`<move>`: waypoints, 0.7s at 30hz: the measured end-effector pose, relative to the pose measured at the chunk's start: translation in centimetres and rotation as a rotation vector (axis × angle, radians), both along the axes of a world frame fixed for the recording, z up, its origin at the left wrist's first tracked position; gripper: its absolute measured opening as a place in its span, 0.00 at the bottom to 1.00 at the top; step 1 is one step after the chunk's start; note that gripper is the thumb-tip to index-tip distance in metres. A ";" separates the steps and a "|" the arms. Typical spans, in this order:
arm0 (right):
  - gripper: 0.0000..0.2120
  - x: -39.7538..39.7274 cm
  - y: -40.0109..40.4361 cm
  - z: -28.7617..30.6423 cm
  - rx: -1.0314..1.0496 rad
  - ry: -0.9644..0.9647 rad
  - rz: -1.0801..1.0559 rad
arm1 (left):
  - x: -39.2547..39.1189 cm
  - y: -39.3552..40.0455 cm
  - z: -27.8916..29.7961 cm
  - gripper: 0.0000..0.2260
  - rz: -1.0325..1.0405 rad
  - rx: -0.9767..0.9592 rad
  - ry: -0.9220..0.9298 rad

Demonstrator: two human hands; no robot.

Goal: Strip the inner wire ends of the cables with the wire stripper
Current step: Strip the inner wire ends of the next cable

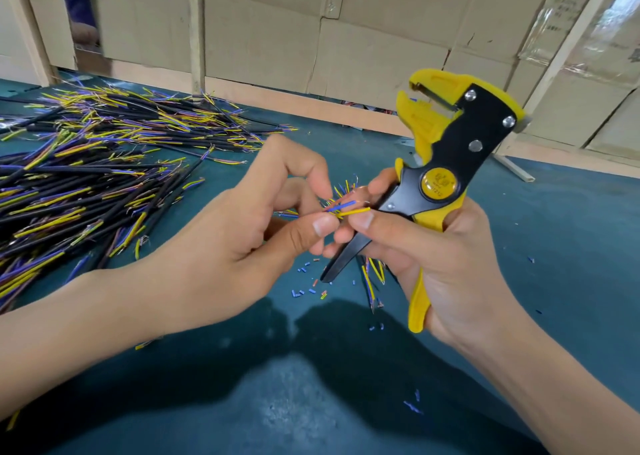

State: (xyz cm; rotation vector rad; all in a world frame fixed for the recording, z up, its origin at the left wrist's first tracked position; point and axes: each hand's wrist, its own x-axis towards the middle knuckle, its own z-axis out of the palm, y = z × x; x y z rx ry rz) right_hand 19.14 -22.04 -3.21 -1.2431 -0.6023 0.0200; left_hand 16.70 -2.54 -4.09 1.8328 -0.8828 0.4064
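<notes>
Teal desk is carrying a big pile of black cables on its left side, blue and yellow inner wires sticking out at the ends. Right hand is gripping the yellow-black wire stripper by its handles, head pointing up, jaws standing apart. Left hand is pinching a cable end just beside the stripper, blue wire and yellow wire poking out toward the right thumb. Tiny blue insulation bits are lying on the desk under the hands.
</notes>
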 end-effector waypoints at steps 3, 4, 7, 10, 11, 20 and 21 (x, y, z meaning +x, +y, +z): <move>0.10 0.0 0.0 0.0 -0.003 0.016 -0.012 | 0.0 0.0 0.0 0.02 0.108 0.061 -0.082; 0.10 0.0 0.0 -0.1 -0.003 0.019 -0.012 | -0.1 0.1 0.1 0.03 0.142 0.074 -0.100; 0.10 0.1 0.0 0.0 -0.002 0.020 -0.006 | -0.2 0.1 0.2 0.05 0.214 0.095 -0.141; 0.07 0.2 0.0 -0.1 0.006 0.034 -0.011 | -0.3 0.1 0.3 0.06 0.272 0.079 -0.116; 0.06 0.2 0.0 -0.1 0.002 0.035 -0.021 | -0.3 0.1 0.3 0.07 0.300 0.074 -0.108; 0.06 0.4 -0.1 -0.4 -0.043 -0.007 -0.126 | -0.6 -0.2 0.5 0.05 0.272 -0.054 0.058; 0.06 0.4 -0.1 -0.4 -0.043 -0.007 -0.129 | -0.7 -0.2 0.6 0.05 0.241 -0.080 0.087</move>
